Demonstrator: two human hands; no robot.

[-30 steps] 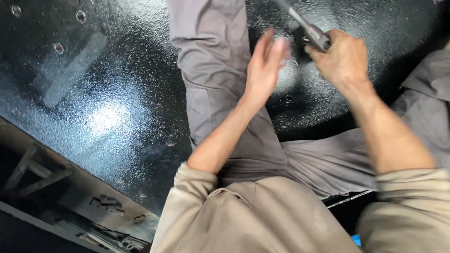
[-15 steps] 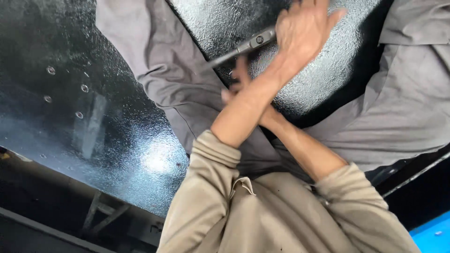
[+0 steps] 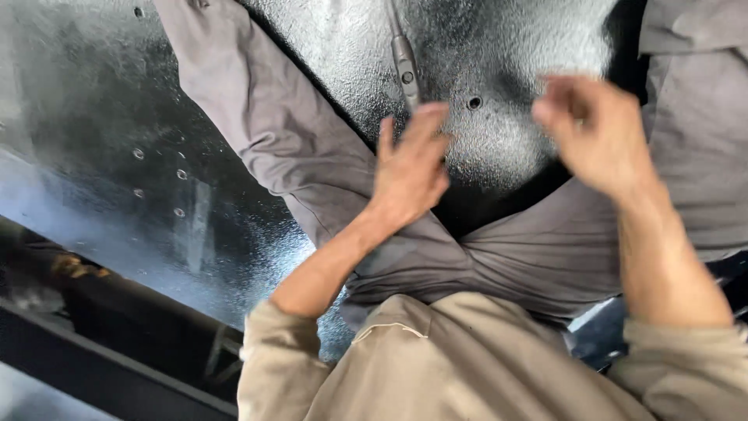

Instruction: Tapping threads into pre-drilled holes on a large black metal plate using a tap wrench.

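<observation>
Both hands open and empty, left hand (image 3: 409, 168) just below the metal tool (image 3: 403, 58) at top centre, right hand (image 3: 596, 132) blurred beside the hole (image 3: 474, 102).

A black, glossy textured panel (image 3: 514, 47) carries what seems a metal ratchet tool (image 3: 404, 58), lying just beyond the left grip (image 3: 409, 175)

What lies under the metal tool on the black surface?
The metal tool lies on the black textured panel, beside a small hole. The left hand covers its lower end.
</observation>
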